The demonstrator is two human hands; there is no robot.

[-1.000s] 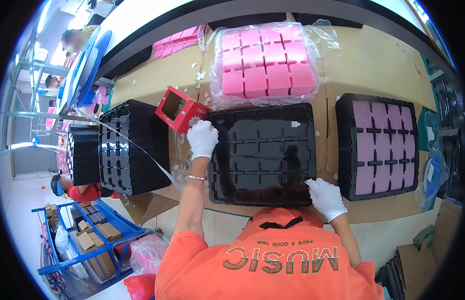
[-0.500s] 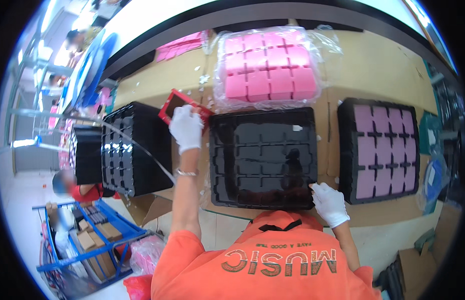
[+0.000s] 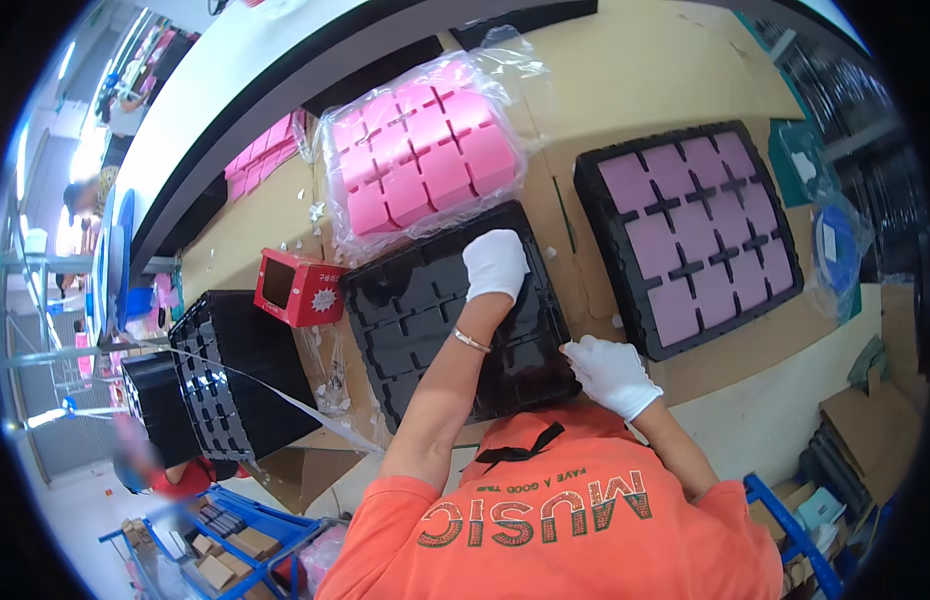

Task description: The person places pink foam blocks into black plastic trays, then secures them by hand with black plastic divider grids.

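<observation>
A shallow black plastic tray (image 3: 425,355) with moulded compartments lies in front of me, tilted in view. My left hand (image 3: 495,265), in a white glove, rests over its far right part; the fingers are curled downward and whatever they hold is hidden. At the tray's right edge, my right hand (image 3: 613,375), also gloved, pinches the rim between thumb and fingers. To the left of the tray sits a small red box (image 3: 315,290) with a dark window in one side, apart from both hands.
Pink foam blocks (image 3: 425,150) in clear plastic lie beyond the tray. On the right is a black tray (image 3: 625,290) filled with pinkish-purple foam. Stacked black trays (image 3: 245,370) stand at left. White scraps dot the cardboard table cover (image 3: 675,80). A blue cart (image 3: 295,535) stands lower left.
My left hand has let go of the red box and moved right onto the black tray, where a white scrap lay. My right hand stays at the tray's edge. The view has turned.
</observation>
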